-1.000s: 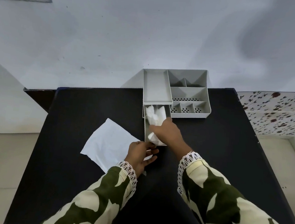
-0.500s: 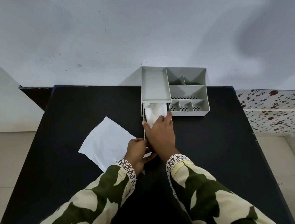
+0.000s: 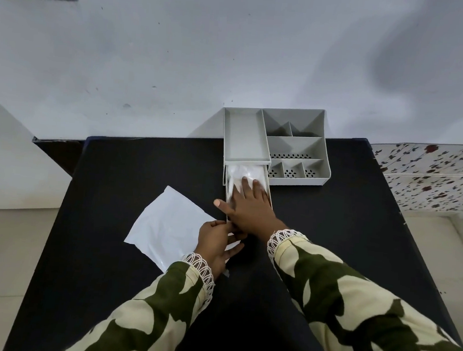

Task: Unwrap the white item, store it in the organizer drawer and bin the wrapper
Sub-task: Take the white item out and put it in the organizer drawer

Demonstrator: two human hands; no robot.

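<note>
A grey organizer stands at the table's far edge against the wall. Its drawer is pulled out toward me. The white item lies crumpled inside the drawer. My right hand lies flat on the item, fingers spread, pressing it down into the drawer. My left hand grips the drawer's near end, which it hides. The white wrapper lies flat on the black table, just left of my left hand.
The white wall rises right behind the organizer. A floral-patterned surface adjoins the table on the right. Pale floor shows on both sides of the table. No bin is in view.
My right hand has gone from clutching the white item to lying flat on it, farther into the drawer. The left hand has stayed at the drawer's near end.
</note>
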